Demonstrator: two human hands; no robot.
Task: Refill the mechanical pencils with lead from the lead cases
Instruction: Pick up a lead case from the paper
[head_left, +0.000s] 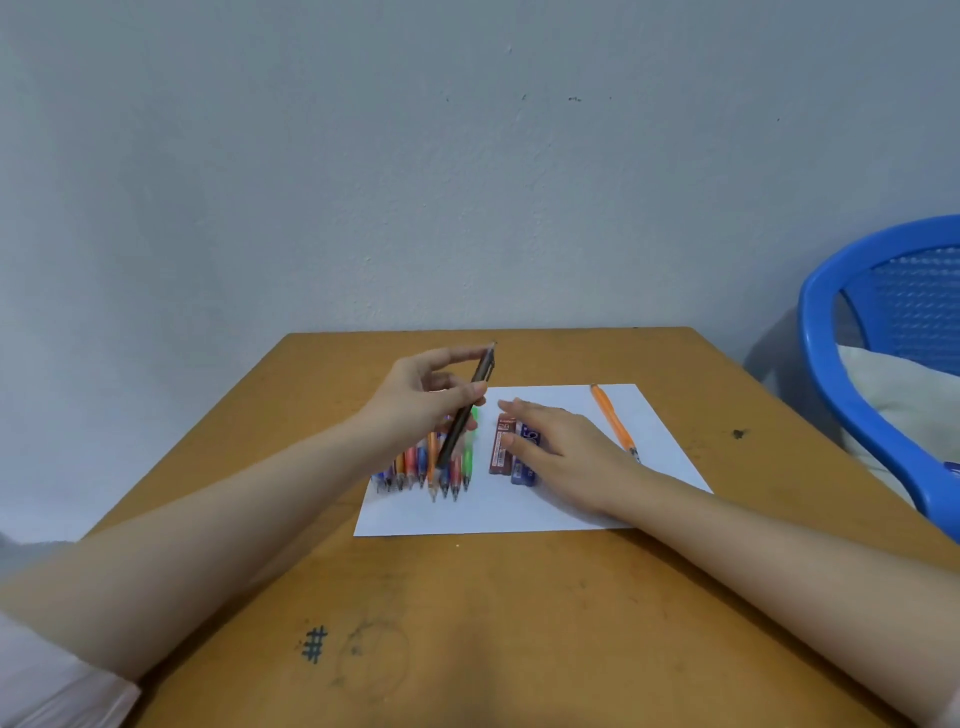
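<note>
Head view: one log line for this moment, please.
left hand: holds dark pencil | right hand: open over lead cases | orange pencil: apart on paper

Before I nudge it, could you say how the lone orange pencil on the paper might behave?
The orange pencil looks slim and round, so it may roll across the smooth paper. It lies flat, apart from the right hand, and probably feels light and stiff.

Pencils (426, 467) left of lead cases (501, 441)

Plain room: scribbled wooden desk (519, 623), plastic chair (852, 374).
</note>
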